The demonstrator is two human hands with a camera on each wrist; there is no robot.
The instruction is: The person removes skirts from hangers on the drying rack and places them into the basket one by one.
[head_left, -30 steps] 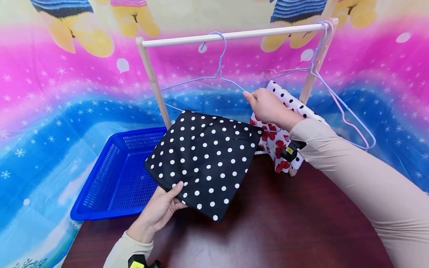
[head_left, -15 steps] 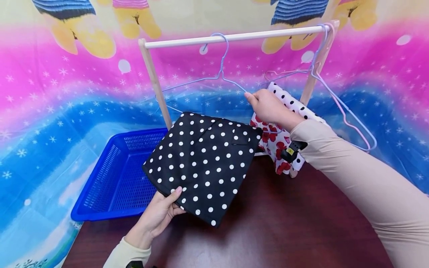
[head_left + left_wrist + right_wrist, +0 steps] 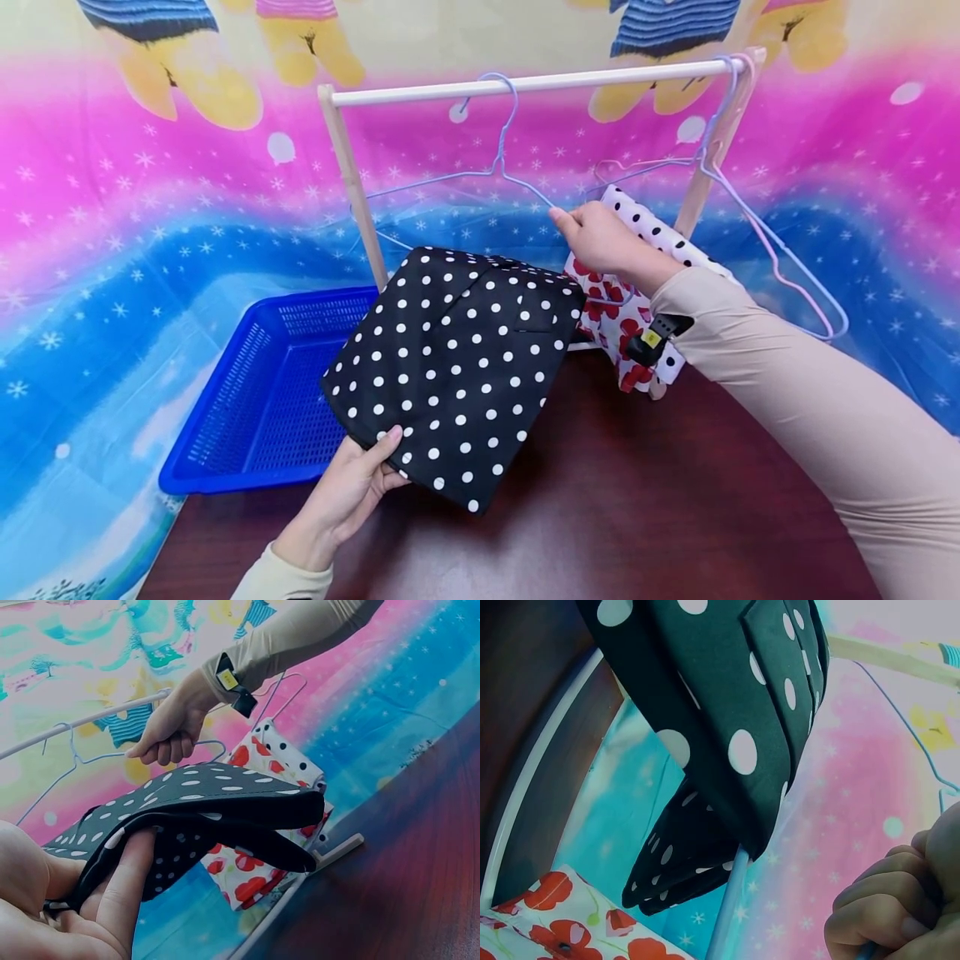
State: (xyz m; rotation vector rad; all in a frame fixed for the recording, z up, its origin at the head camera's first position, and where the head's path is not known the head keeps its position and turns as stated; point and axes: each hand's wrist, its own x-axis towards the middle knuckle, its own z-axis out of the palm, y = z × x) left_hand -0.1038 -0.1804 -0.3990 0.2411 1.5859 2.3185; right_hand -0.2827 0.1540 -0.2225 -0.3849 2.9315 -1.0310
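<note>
A folded black garment with white polka dots (image 3: 450, 375) hangs over the lower bar of a light-blue wire hanger (image 3: 465, 173). My left hand (image 3: 348, 483) pinches its near left edge, thumb on top; in the left wrist view, fingers (image 3: 129, 881) reach in between the fabric layers. The right hand (image 3: 603, 237) grips the hanger's right shoulder, curled round the wire. That hanger's hook sits on the rail of a wooden rack (image 3: 420, 92). In the right wrist view, the hanger bar (image 3: 727, 907) comes out from under the fold of the garment.
A blue plastic basket (image 3: 217, 442) stands left on the dark wooden table (image 3: 637, 500). Behind the right forearm hang a red-flowered cloth (image 3: 611, 333) and a white cloth with black dots (image 3: 637, 215). More hangers (image 3: 780, 242) crowd the rack's right end.
My left hand has drawn the garment's near edge slightly down and left, and more of its top now folds over the bar. The right hand keeps its grip on the hanger.
</note>
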